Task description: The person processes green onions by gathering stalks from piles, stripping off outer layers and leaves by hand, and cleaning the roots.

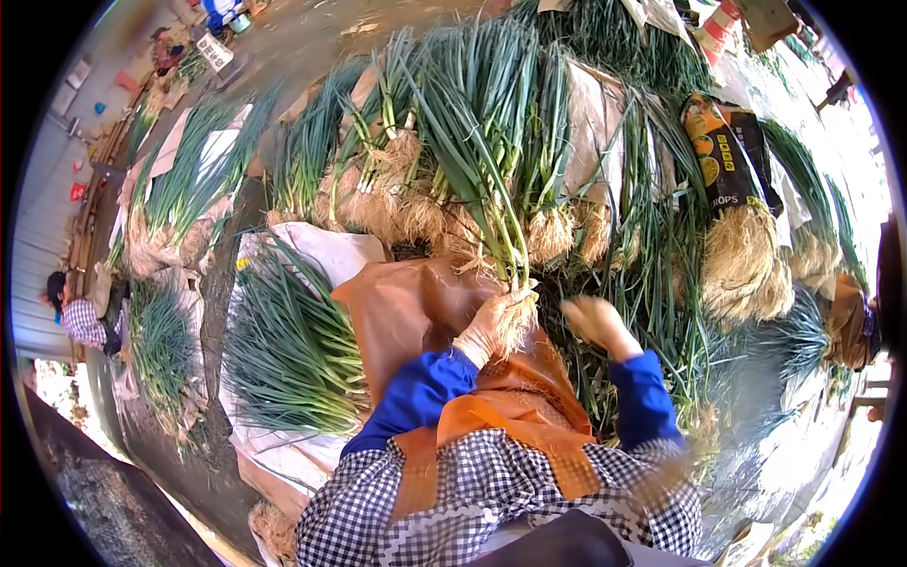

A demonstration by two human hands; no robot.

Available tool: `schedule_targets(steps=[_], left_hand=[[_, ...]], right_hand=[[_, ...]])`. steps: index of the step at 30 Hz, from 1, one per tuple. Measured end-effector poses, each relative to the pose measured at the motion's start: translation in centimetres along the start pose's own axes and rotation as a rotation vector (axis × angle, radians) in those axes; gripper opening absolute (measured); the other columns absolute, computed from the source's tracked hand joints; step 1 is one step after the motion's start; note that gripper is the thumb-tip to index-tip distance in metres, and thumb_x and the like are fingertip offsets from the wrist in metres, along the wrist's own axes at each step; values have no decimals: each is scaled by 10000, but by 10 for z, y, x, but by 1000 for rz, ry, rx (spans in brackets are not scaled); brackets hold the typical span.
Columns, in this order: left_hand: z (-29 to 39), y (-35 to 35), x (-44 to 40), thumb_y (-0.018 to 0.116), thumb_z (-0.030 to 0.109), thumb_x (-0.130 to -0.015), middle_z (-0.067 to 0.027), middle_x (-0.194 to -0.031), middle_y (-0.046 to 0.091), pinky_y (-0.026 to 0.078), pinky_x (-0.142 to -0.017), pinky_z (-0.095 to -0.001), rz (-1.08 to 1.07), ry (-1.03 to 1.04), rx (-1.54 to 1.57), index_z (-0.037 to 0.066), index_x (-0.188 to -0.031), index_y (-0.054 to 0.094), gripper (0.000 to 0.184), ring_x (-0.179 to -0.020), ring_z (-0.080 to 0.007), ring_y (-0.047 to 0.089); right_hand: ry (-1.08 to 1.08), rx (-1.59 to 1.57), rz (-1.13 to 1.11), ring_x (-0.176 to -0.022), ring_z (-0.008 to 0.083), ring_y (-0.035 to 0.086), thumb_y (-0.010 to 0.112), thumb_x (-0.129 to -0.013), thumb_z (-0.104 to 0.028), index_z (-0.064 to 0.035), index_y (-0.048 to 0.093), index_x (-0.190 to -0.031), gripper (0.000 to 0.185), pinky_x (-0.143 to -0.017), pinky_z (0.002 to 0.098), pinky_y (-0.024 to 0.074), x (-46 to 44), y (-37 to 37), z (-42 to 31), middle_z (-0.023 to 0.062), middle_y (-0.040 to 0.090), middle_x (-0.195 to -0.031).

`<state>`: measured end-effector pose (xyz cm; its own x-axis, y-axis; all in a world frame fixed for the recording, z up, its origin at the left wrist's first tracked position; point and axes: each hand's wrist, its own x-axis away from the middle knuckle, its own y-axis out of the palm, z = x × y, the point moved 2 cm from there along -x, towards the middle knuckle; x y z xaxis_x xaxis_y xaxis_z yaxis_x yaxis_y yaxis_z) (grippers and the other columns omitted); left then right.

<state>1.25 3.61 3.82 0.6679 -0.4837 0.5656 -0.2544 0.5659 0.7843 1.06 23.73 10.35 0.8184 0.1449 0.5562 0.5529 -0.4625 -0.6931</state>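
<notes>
Green rows of long-leaved stalks (543,123): Bunches fan out across the ground in front of a seated worker, leaf tips pointing away, shaggy straw-coloured roots (378,194) toward the lap.
Orange-brown smooth apron (402,302): It spreads over the worker's lap, below the rows and over black-and-white checked clothing (368,501).
Loose heap of long green leaves (652,312): Strewn on the worker's right, just beside the apron.
Dense pile of green stalks (293,350): Stacked on a pale sheet (340,246) to the worker's left, near the apron.
Held bunch of green, pale-stemmed stalks (511,246): Above the apron, leaves slanting up and away over the rows, root end nearest the body.
Black printed bag with orange pictures (727,161): Lies at right among the bunches, straw-coloured roots at its lower edge.
Co-worker in a checked top (85,321): Sits at far left, well apart from the worker.
Left hand (491,326): Closed around the held bunch at its root end, blue sleeve (416,392) behind.
Right hand (598,321): Blurred, fingers bent, near the held bunch but apart from it; whether it grips anything cannot be told.
</notes>
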Motion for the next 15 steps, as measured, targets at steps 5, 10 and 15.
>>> schedule_targets(steps=[5, 10, 15], left_hand=[[-8, -4, 13, 555, 133, -897, -75, -954, 618, 518, -672, -245, -277, 14, 114, 8, -1173, 537, 303, -787, -144, 594], [-16, -15, 6, 575, 109, -866, -100, -919, 637, 524, -702, -296, -58, 138, 107, 7, -1042, 591, 204, -798, -202, 609], [-1, -14, 4, 593, 64, -852, -79, -898, 613, 525, -675, -276, -50, 99, 173, 48, -1057, 570, 207, -791, -175, 594]], right_hand=[[-322, -1381, -23, -620, 78, 508, 515, -912, -377, -45, 633, -885, 354, -577, 216, 410, -106, 21, -75, -10, 587, -720], [-260, -1580, 309, -622, 115, 574, 463, -937, -383, -45, 615, -890, 373, -582, 245, 487, -125, 72, -56, 68, 659, -840], [-48, -1401, 272, -676, 101, 557, 535, -902, -321, -46, 582, -772, 308, -550, 219, 389, -17, 70, 8, 22, 578, -702]])
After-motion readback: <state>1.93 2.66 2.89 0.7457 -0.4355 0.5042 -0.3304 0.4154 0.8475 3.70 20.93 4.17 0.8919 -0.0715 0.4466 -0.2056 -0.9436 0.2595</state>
